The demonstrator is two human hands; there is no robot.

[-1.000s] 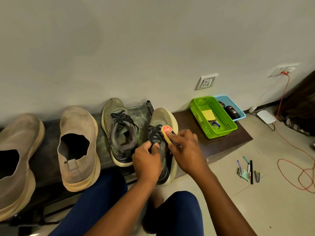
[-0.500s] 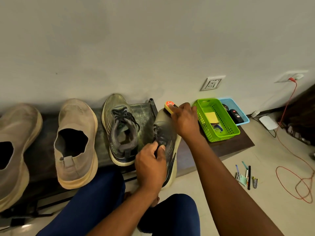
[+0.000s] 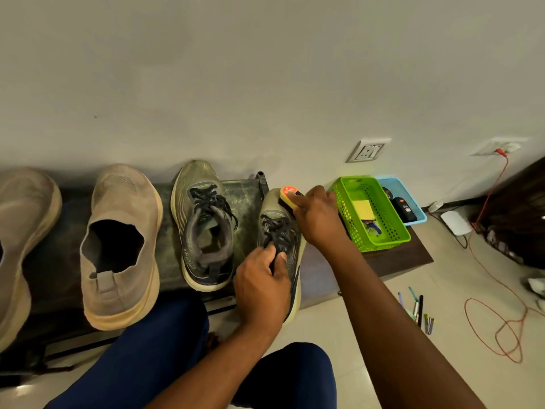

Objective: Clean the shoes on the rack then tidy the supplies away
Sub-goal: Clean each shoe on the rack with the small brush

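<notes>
- At nine o'clock a tan slip-on [image 3: 20, 240] runs off the left edge of view; beside it a second tan slip-on [image 3: 121, 246] sits on the dark rack [image 3: 247, 199], its heel overhanging the front edge.
- Next along, an olive laced sneaker [image 3: 203, 225] stands toe to the wall, with a strip of bare rack top between it and the shoe I am working on.
- My left hand [image 3: 262, 284], at six o'clock from that shoe's laces, pinches the tongue and laces of the right-hand sneaker [image 3: 280, 231], whose heel hangs past the rack's front edge over the floor.
- My right hand [image 3: 318, 219] is curled round the shoe brush [image 3: 290, 197], its bristles down on the sneaker's toe at twelve o'clock.
- At three o'clock from my right wrist, close by, a green basket [image 3: 392, 240] sits on the brown bench [image 3: 413, 255], a blue tray [image 3: 418, 215] touching its far side.
- At four o'clock, pens [image 3: 415, 308] lie on the tiled floor, and a red cable [image 3: 501, 329] loops near the right edge; open tile lies between them and the bench.
</notes>
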